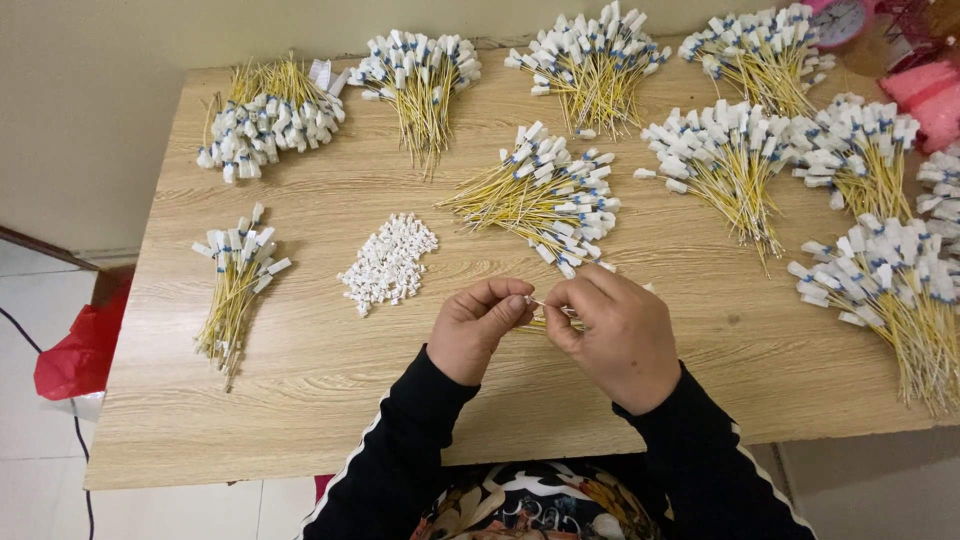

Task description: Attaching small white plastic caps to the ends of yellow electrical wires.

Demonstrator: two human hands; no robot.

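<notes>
The left hand [478,332] and right hand [620,335] meet over the near middle of the counter [330,390], fingers [512,303] pinched together on a thin yellow wire [545,305] held between them; a few more yellow wires poke out under the right hand, too hidden to count. Whether a white cap sits at the pinched tip cannot be told. Just left of the hands lies a loose heap of small white caps [388,260]. Just beyond the hands is a fanned bundle [545,195] of yellow wires with white and blue ends. Farther left, a smaller bundle [238,285] lies alone. Along the far edge and the right side sit more such bundles, about 8 in view. Black sleeves with a white stripe cover both forearms. A red bag [75,355] lies on the floor left of the counter, and pink things [925,95] sit at the far right corner.
</notes>
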